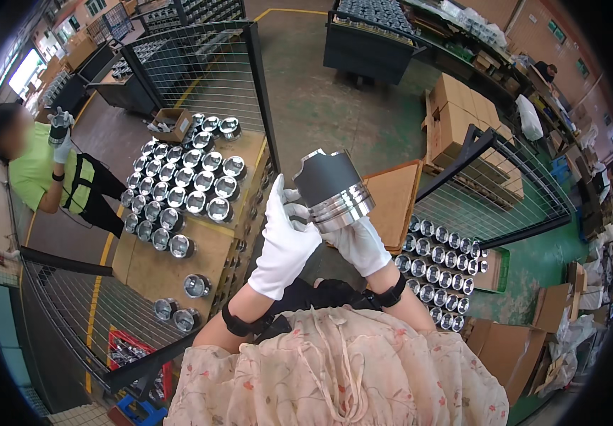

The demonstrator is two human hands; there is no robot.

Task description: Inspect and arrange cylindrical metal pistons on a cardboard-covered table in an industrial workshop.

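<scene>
An engine piston [333,186], with a dark coated skirt and shiny ring grooves, is held up tilted in front of my chest. My left hand [286,241], in a white glove, grips it from the left, fingers curled at its side. Under its grooved end is my gloved right hand [360,246], its fingers partly hidden behind the metal. To the left, rows of similar pistons [186,177] stand on a brown board [154,266] on a stacked cart. More pistons [438,273] sit in rows low on the right.
Black wire-mesh panels [200,64] flank the left cart, and another mesh panel [494,184] stands at the right. A brown board [391,199] leans behind my right hand. Stacked cartons [466,113] lie beyond. At left, a co-worker in a lime shirt [37,167] holds a piston.
</scene>
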